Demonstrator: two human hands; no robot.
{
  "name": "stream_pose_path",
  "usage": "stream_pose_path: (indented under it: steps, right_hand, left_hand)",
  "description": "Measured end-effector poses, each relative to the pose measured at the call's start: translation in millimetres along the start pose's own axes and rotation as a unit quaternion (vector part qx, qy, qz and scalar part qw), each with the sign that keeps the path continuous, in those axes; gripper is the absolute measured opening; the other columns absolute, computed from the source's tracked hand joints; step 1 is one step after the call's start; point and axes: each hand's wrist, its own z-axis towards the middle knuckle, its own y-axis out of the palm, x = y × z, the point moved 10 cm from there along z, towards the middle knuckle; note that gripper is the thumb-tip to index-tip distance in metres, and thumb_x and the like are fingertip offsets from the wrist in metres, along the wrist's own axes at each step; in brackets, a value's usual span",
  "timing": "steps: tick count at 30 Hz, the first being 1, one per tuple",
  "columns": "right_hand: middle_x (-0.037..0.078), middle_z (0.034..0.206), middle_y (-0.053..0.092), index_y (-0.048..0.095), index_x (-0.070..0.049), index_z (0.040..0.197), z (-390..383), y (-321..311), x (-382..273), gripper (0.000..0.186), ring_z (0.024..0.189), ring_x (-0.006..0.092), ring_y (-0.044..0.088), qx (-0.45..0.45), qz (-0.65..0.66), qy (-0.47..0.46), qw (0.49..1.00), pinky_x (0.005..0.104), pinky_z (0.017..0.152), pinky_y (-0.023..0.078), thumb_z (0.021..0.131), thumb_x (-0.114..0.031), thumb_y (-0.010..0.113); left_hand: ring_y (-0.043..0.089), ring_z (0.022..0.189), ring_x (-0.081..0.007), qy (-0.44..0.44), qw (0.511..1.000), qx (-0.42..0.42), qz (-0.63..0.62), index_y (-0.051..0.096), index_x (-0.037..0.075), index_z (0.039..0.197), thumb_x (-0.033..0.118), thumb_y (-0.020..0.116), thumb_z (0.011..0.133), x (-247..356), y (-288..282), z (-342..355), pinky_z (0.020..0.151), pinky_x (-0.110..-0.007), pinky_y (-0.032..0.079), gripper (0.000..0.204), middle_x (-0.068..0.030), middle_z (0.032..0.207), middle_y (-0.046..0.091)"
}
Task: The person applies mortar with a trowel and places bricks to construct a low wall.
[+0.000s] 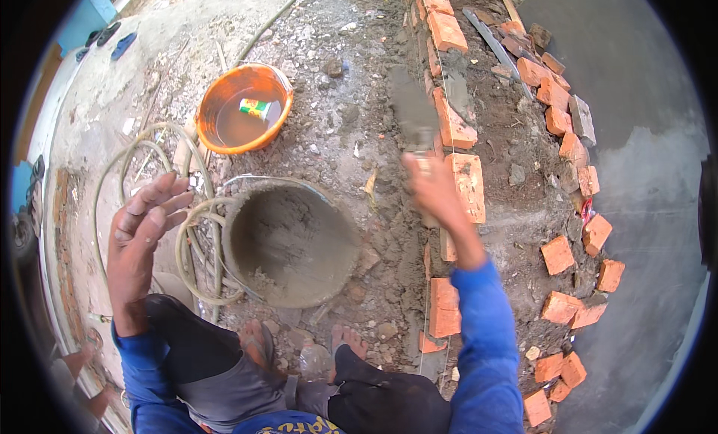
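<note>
My right hand (432, 187) is closed round the handle of a trowel (416, 109), whose blade is smeared by motion. The blade is over the left side of a row of orange bricks (468, 186), beside a taut string line. Raised on the left, my left hand (143, 236) has its fingers apart and holds nothing. Between my hands stands a round tub (357, 247) with grey wet mortar (288, 236) in it. Its rim is coated with mortar.
An orange bucket (203, 127) of murky water, with a small green-and-white container in it, stands beyond the tub. A pale hose (101, 210) lies coiled at left. Loose bricks (557, 254) are scattered at right, beside a smooth grey floor (643, 210). Blue sandals (123, 45) lie far left.
</note>
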Motion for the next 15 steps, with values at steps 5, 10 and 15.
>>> stream_pose_path:
  steps: [5,10,15]
  right_hand:
    - [0.024,0.096,0.072,0.065,0.006,0.119,53.7,101.2,58.7,0.045,0.071,0.0307,0.074,0.026,0.105,0.129,0.986,0.0453,0.069,0.056,0.103,-0.034,0.051]
    - [0.002,0.077,0.056,0.061,-0.005,0.113,59.8,138.6,90.0,0.037,0.057,0.0113,0.053,-0.121,0.255,0.191,0.94,0.0304,0.048,0.048,0.109,-0.04,0.047]
    - [0.0,0.075,0.053,0.06,-0.006,0.115,139.1,168.0,100.3,0.04,0.056,0.0116,0.052,-0.228,0.495,0.218,0.81,0.0301,0.046,0.047,0.111,-0.042,0.043]
  left_hand:
    - [0.065,0.126,-0.0301,-0.011,1.0,0.006,0.003,0.057,-0.003,0.145,0.022,0.063,0.102,-6.1,-8.9,-4.3,0.109,-0.044,0.049,0.05,-0.0183,0.137,0.066]
    - [0.066,0.125,-0.03,-0.022,0.999,0.04,0.025,0.06,-0.002,0.143,0.023,0.065,0.101,-6.9,-30.1,-17.8,0.107,-0.043,0.05,0.049,-0.0181,0.135,0.068]
    - [0.066,0.124,-0.0283,-0.018,0.999,-0.02,0.036,0.06,-0.001,0.143,0.023,0.066,0.101,-7.2,-5.8,-4.7,0.106,-0.043,0.05,0.049,-0.0178,0.134,0.068]
